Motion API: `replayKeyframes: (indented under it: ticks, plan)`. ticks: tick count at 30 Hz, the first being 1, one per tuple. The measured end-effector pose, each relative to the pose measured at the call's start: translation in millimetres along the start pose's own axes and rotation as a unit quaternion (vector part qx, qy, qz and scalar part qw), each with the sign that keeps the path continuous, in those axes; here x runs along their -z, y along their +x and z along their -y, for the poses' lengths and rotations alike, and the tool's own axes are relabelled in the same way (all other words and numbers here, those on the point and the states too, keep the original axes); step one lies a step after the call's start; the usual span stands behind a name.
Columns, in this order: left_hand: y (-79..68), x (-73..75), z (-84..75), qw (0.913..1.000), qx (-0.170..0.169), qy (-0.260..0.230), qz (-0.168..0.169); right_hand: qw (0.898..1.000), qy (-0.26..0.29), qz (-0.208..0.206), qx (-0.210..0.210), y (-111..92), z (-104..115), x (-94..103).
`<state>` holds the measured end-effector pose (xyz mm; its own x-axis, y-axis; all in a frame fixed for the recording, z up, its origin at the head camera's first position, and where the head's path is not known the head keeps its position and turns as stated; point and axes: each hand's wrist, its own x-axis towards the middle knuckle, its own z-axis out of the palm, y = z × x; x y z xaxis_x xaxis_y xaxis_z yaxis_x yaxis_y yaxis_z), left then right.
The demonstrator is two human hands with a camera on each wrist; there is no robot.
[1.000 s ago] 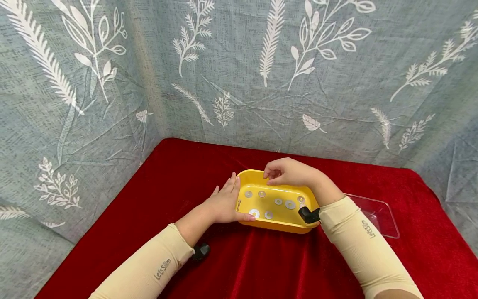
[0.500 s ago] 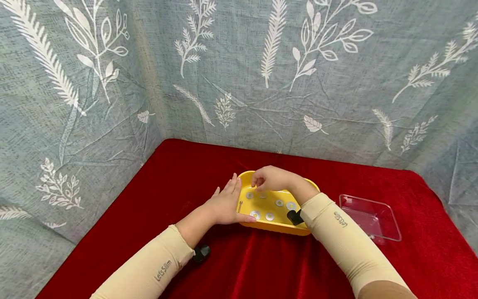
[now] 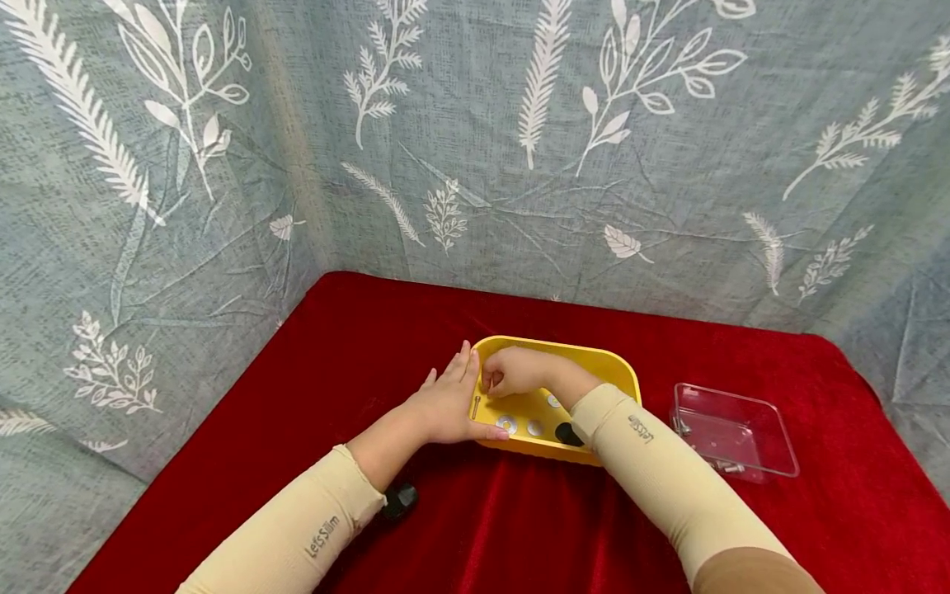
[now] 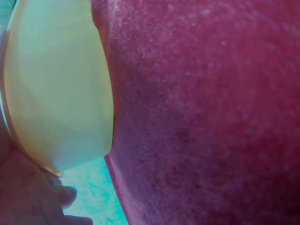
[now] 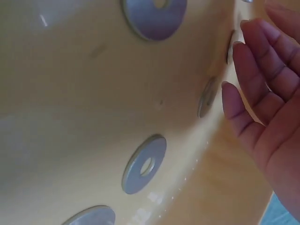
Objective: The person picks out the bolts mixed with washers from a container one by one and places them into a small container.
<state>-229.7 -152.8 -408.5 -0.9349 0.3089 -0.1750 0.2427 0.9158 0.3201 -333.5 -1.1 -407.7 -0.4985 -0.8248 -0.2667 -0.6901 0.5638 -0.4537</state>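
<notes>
A yellow plastic bin [image 3: 594,356] stands on the red cloth, with flat metal washers [image 3: 506,424] and a slim bolt [image 3: 476,406] on its floor. My left hand [image 3: 444,408] rests against the bin's left end, fingers straight and thumb over the near rim. The bin's outer wall [image 4: 61,84] fills much of the left wrist view. My right hand [image 3: 519,370] reaches inside, near the bolt, fingers loosely bent. In the right wrist view its fingers [image 5: 251,68] hover beside washers [image 5: 134,176] with nothing seen between them; the thumb tip is partly cut off. The right forearm hides other washers.
A clear plastic box [image 3: 731,429] stands right of the bin, with small metal pieces [image 3: 731,468] showing at its near and left sides. Grey leaf-patterned curtains [image 3: 475,148] hang behind and beside the red-covered table [image 3: 371,330].
My right hand has moved left and down into the bin, from above its far rim to its left end. My left hand has stayed in place.
</notes>
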Motion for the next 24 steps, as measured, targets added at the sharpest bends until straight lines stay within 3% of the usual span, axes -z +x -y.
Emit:
replayKeyframes:
  ticks: [11, 24]
  plan:
    - [1.6, -0.7, 1.3, 0.9999, 0.004, -0.008, 0.005, 0.999, -0.038, -0.012, 0.015, 10, 3, -9.6]
    - [0.2, 1.4, -0.4, 0.9999, 0.004, -0.012, 0.006, 0.999, -0.028, -0.026, 0.007, 11, 9, -12.2]
